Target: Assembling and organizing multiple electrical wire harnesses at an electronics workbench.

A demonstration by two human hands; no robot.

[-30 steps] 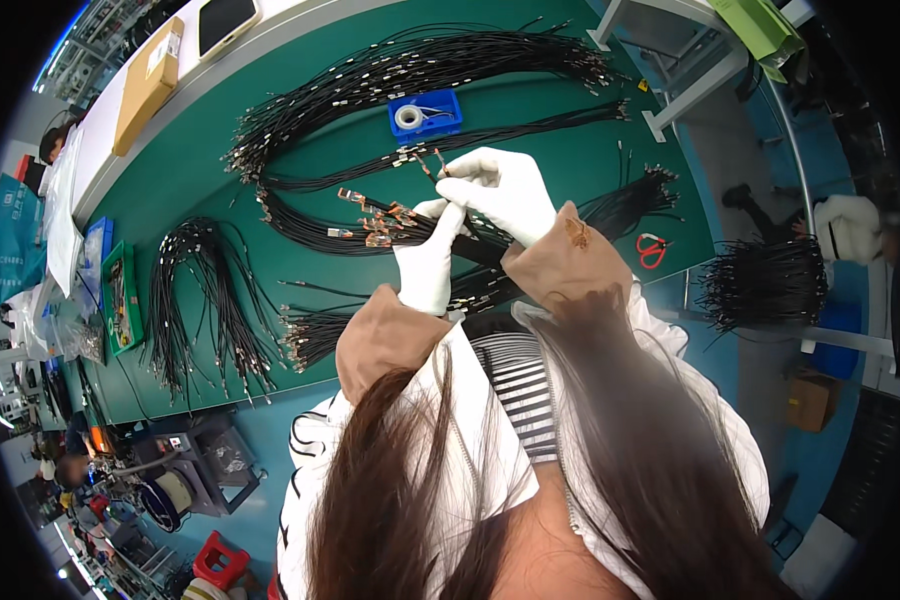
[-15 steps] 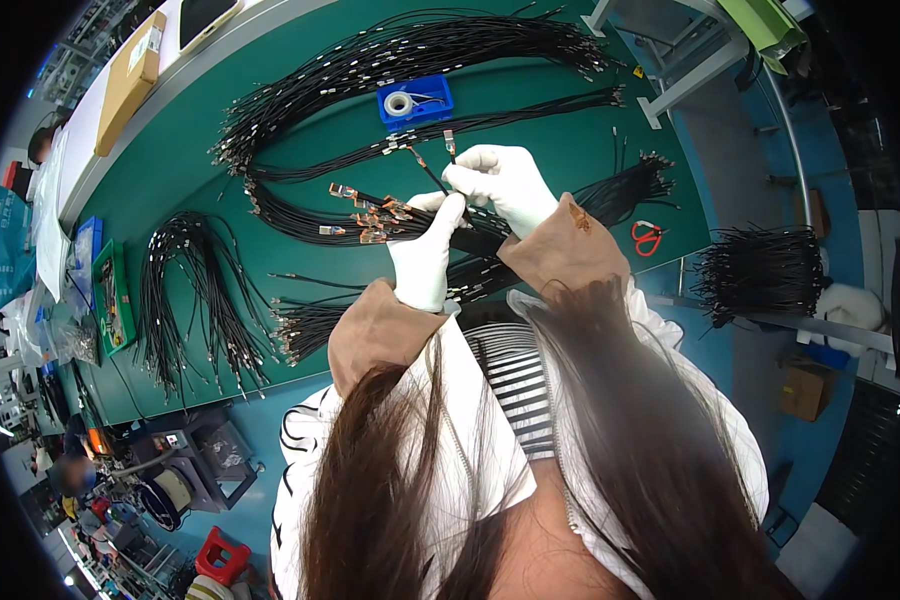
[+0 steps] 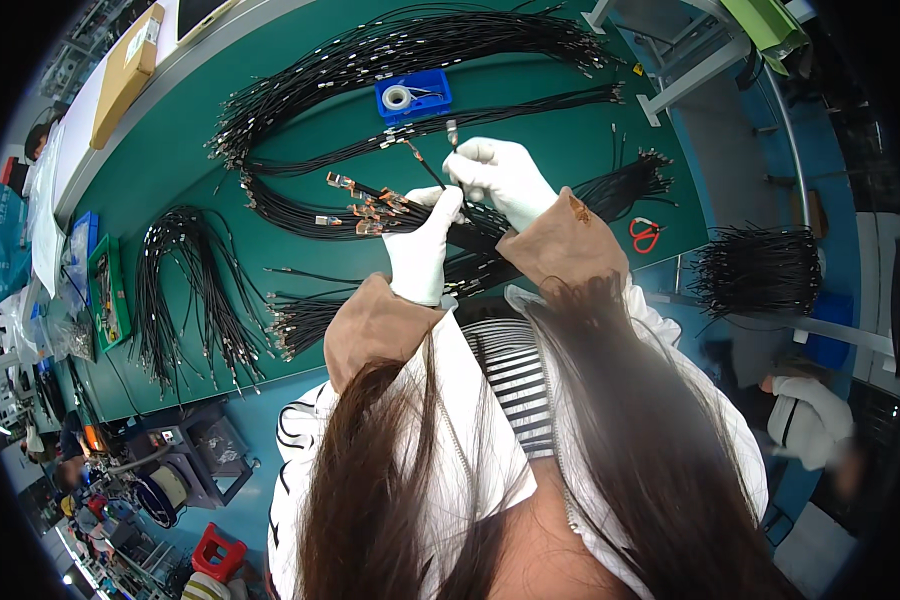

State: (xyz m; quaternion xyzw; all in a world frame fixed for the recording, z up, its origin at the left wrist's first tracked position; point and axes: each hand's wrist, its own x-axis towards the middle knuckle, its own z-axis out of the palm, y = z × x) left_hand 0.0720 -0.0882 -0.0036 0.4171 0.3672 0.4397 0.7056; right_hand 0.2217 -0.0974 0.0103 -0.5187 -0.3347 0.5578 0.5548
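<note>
White-gloved, the left hand [image 3: 420, 245] curls round a black cable bundle [image 3: 382, 208] over the green table [image 3: 580, 142]; the right hand [image 3: 502, 182] pinches one cable end [image 3: 452, 132], just right of a second end [image 3: 416, 152]. Work looks partway: these two stand apart, the rest sit bunched farther left.

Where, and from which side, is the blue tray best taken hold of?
Probably by the right end wall of the blue tray, from the right: green tabletop shows beside that end, while a thick black cable bundle lies along the far side and a thinner one along the near side. The white tape roll sits in the left half.
</note>
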